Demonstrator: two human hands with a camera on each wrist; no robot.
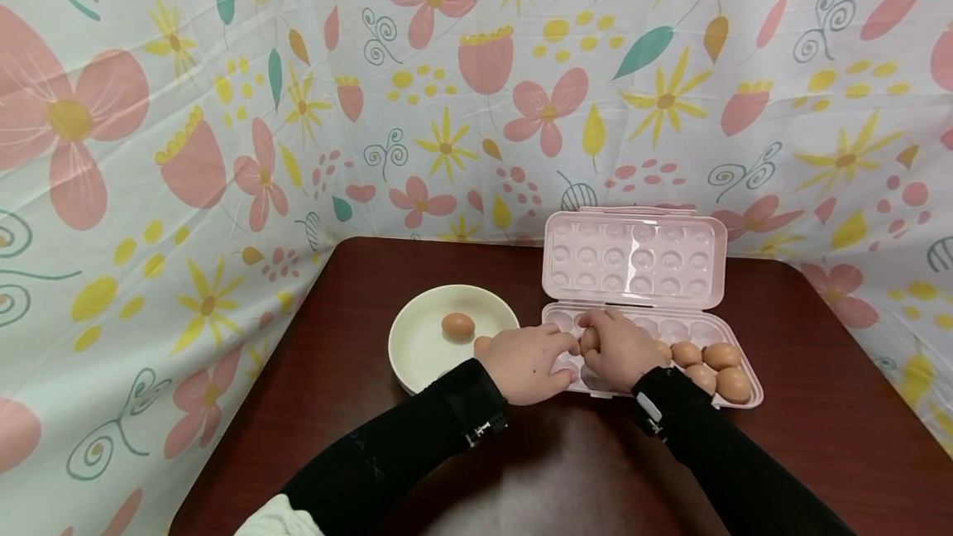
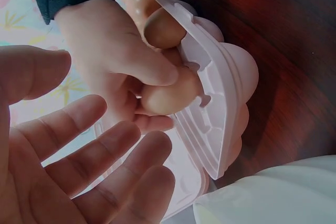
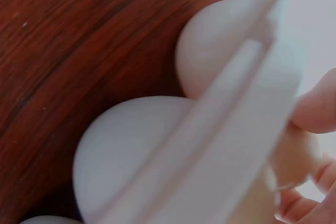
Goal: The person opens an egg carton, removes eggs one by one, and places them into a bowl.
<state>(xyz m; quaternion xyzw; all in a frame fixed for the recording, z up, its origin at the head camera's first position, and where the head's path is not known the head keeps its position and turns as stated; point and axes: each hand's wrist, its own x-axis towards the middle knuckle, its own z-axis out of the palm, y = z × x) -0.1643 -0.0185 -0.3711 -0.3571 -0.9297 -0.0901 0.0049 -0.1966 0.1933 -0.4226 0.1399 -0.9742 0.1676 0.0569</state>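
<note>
1 egg (image 2: 170, 95) in the pinch of the right hand (image 1: 621, 350) — left hand (image 1: 529, 364) spread near pink carton (image 1: 633, 256)

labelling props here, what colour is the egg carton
Pale pink; the egg carton shows best in the head view.

Two black-sleeved forearms, the left (image 1: 372, 457) and the right (image 1: 744, 461), slant in toward each other in front of me, each with a dark band round the wrist. The left hand (image 1: 524, 364) is turned with its back up, thumb held away and fingers spread and softly bent, pointing at the other hand. Just beside it, the right hand (image 1: 624, 352) is angled down and inward, its thumb and fingers curled in a grip.
</note>
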